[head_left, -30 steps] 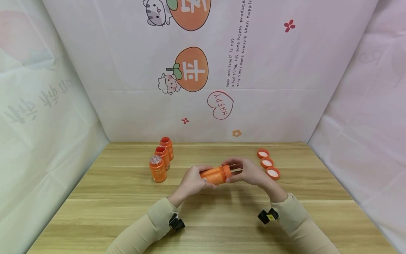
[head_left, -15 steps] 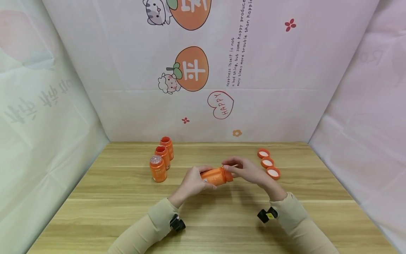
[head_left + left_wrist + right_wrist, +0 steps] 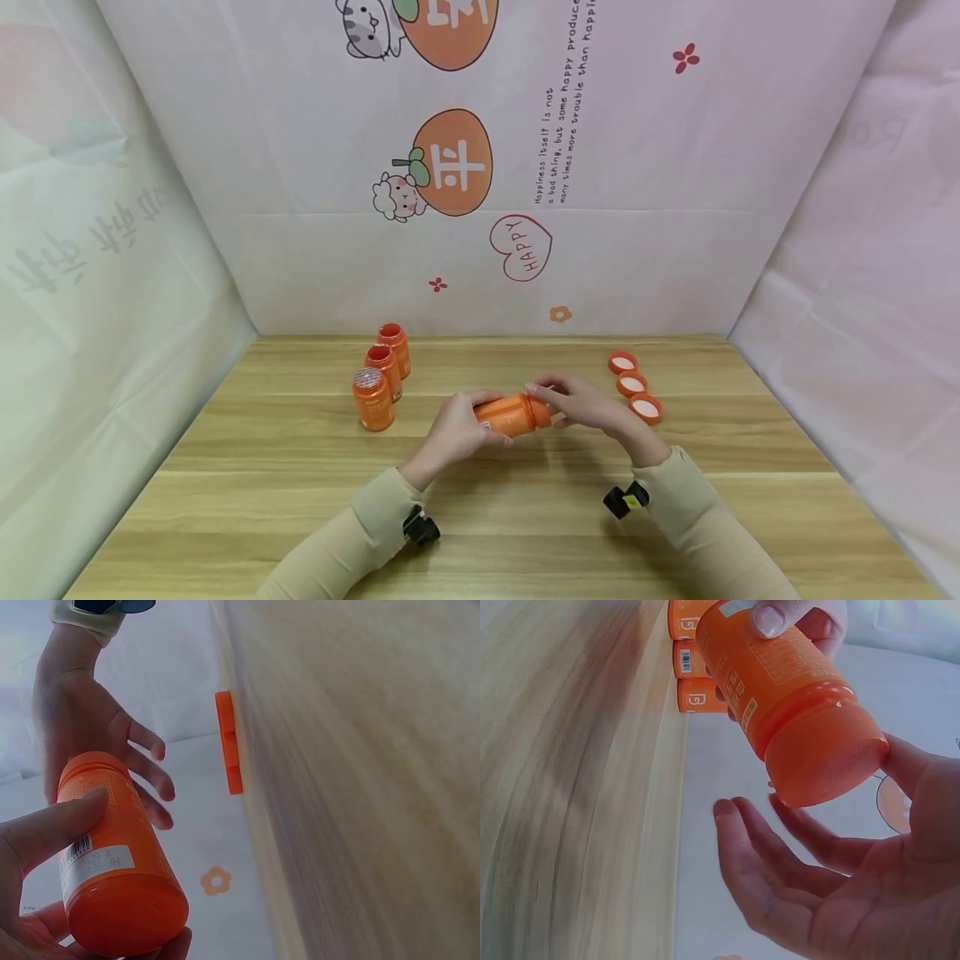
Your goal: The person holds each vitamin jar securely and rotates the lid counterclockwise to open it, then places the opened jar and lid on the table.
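In the head view my left hand (image 3: 455, 429) grips the body of an orange bottle (image 3: 504, 415) above the table, tilted with its cap toward the right. My right hand (image 3: 588, 406) is at the orange screw cap (image 3: 539, 410). In the right wrist view, the thumb of my right hand (image 3: 832, 889) touches the edge of the cap (image 3: 829, 754), while the other fingers spread loosely below it. The left wrist view shows the bottle (image 3: 124, 847) from its base, with my left thumb (image 3: 60, 825) across the label.
Three orange bottles (image 3: 373, 404) stand in a slanting row at the back left, the nearest with a silvery seal over its mouth. Three orange caps (image 3: 646, 408) lie at the right, white insides up. The wooden table (image 3: 510, 533) meets white printed sheeting behind and at both sides.
My right hand has turned on the cap: its thumb has come over the top and its fingers have loosened. My left hand and the bottle stay almost where they were.
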`<state>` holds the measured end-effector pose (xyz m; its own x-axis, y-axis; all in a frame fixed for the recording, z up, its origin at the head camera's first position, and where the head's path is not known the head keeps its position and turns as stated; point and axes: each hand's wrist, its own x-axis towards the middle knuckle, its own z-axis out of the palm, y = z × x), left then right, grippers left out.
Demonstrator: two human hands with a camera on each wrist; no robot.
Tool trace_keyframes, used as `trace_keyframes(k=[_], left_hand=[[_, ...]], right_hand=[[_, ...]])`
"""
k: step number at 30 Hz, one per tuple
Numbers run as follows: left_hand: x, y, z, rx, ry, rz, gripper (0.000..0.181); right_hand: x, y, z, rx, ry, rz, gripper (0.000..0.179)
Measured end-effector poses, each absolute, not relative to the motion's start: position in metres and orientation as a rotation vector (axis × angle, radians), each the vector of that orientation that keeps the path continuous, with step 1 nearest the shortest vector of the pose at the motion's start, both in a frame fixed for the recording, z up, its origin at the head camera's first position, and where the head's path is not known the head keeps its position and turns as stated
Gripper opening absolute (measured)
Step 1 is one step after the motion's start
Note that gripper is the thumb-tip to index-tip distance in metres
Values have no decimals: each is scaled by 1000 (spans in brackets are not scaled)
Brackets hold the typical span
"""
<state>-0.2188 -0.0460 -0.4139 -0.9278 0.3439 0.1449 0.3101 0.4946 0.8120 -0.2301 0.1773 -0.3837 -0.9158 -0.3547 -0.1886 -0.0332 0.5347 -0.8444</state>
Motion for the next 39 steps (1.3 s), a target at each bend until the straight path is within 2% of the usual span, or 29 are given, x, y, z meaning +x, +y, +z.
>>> trace_keyframes(k=[7,39], left_hand=[[-218,-48,-413,582,2674,1453,62],[-218,-50,-411,572,2621,1475,60]], right_hand=[[-231,177,-382,-299,2397,-1261,61],[-220,181,-372,-467,2432,-1311,49]])
